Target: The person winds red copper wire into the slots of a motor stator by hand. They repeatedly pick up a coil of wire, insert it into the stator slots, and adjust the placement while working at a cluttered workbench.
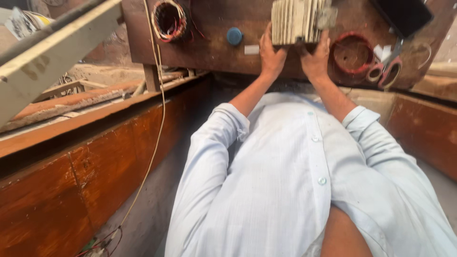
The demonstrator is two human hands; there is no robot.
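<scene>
Both hands, left hand (271, 56) and right hand (315, 61), fingers grasping a pale ribbed block (297, 20) on the brown bench (214, 43), near scissors (388, 66).

Worn brown wooden workbench (214, 47); reddish wood panel (95, 166); grey floor (152, 219); daylight.
</scene>
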